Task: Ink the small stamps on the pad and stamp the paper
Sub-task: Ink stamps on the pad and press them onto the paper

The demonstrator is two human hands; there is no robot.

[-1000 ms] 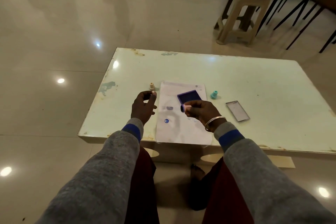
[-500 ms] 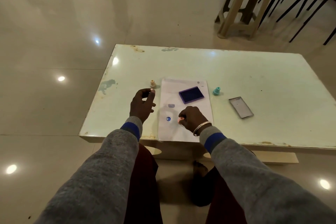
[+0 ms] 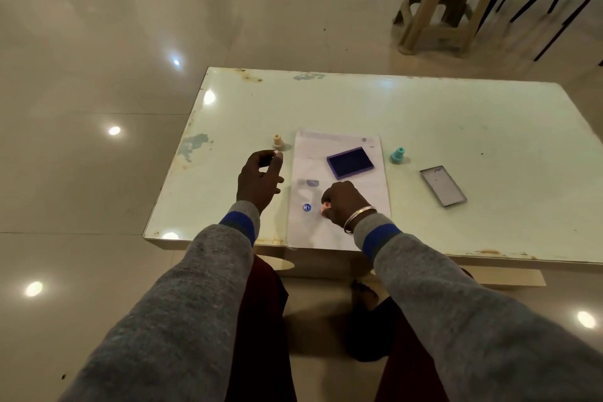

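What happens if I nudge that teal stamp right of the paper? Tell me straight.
The teal stamp stands upright on a flared base, so it probably slides on the glossy table rather than tipping. It looks small, likely light. Once toppled, its round body may roll.

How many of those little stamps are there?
3 in view: a beige stamp standing left of the paper, a teal stamp right of it, a pink stamp in the right hand.

The closed right hand (image 3: 342,202) hides most of a small pink stamp (image 3: 325,207); the tiny pale piece (image 3: 277,152) pinched in the left hand (image 3: 259,181) is unidentifiable.
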